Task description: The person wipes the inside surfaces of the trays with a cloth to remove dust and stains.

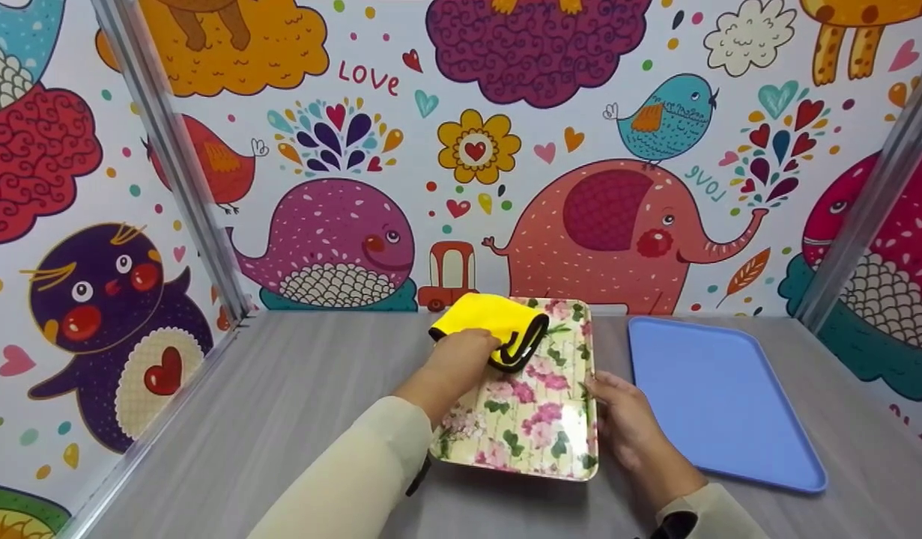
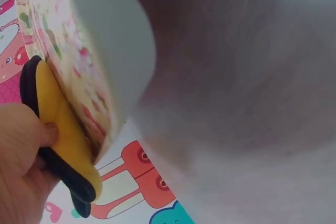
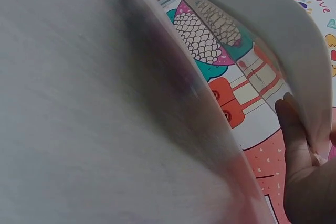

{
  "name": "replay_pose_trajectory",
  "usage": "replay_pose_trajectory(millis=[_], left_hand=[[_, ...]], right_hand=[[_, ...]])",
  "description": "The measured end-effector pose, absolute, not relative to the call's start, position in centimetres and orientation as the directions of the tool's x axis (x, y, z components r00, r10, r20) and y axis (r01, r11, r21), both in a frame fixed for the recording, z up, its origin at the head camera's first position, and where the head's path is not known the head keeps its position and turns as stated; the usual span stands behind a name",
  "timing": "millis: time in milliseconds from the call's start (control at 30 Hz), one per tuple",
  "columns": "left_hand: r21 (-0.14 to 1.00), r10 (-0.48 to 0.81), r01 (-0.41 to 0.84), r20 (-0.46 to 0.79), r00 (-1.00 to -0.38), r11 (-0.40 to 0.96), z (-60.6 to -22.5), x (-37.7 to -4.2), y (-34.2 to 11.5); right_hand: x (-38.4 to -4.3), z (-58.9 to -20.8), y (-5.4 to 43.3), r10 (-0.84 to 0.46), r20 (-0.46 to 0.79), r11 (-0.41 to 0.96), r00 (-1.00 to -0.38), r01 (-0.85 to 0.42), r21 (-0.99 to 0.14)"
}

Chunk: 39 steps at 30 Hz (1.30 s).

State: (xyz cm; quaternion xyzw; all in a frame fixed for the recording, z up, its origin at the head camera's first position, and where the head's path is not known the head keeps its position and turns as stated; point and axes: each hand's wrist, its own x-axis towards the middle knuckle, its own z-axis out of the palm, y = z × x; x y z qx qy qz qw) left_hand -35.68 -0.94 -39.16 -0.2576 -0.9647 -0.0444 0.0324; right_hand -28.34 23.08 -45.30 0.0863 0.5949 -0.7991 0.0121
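A flower-printed tray [image 1: 543, 442] is held above the grey table, tilted, its pale underside [image 3: 278, 19] showing in the right wrist view. My right hand [image 1: 627, 419] grips the tray's right edge, with fingers on both faces in the right wrist view. Over the tray's far left part, my left hand [image 1: 457, 367] holds a folded yellow cloth [image 1: 483, 316] with black edging against the printed face. In the left wrist view the thumb presses on the cloth [image 2: 65, 114], which lies along the tray's surface.
To the right of my right hand, a plain blue tray [image 1: 719, 397] lies flat on the table [image 1: 318, 419]. Panels with cartoon animals [image 1: 341, 239] enclose the back and sides, with metal posts [image 1: 180, 165] at the corners.
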Motion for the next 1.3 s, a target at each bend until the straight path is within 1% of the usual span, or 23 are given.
replay_pose_trajectory(millis=[133,267,333,433,667,867,1100,1300], left_hand=[[0.201,0.44,0.446,0.079,-0.895,0.872,-39.3,-35.7,-1.1],[0.324,0.374,0.36,0.019,-0.927,0.875,-39.2,-35.6,-1.0],[0.355,0.349,0.326,-0.001,-0.937,0.876,-39.1,-35.5,-0.8],[0.395,0.311,0.287,0.002,-0.95,0.873,-39.1,-35.3,-0.5],[0.455,0.255,0.244,0.038,-0.966,0.857,-39.1,-34.9,0.7],[0.494,0.252,0.249,0.062,-0.966,0.833,-38.9,-34.5,2.0],[0.513,0.251,0.271,0.109,-0.962,0.815,-38.9,-34.1,2.8],[0.553,0.25,0.262,0.098,-0.963,0.791,-39.0,-34.0,3.4]], right_hand=[[-28.3,-45.2,23.1,0.08,-0.148,-0.285,-0.986,0.12,-0.951],[-28.4,-45.1,23.1,0.087,-0.144,-0.278,-0.986,0.115,-0.954],[-28.4,-45.1,23.0,0.09,-0.144,-0.277,-0.985,0.114,-0.954],[-28.4,-45.2,23.0,0.09,-0.143,-0.27,-0.986,0.114,-0.956],[-28.3,-45.2,23.0,0.085,-0.136,-0.264,-0.987,0.11,-0.958],[-28.2,-45.2,23.0,0.079,-0.133,-0.263,-0.988,0.108,-0.959],[-28.1,-45.2,23.1,0.055,-0.135,-0.264,-0.989,0.116,-0.957],[-28.1,-45.3,23.1,0.046,-0.14,-0.27,-0.989,0.122,-0.955]])
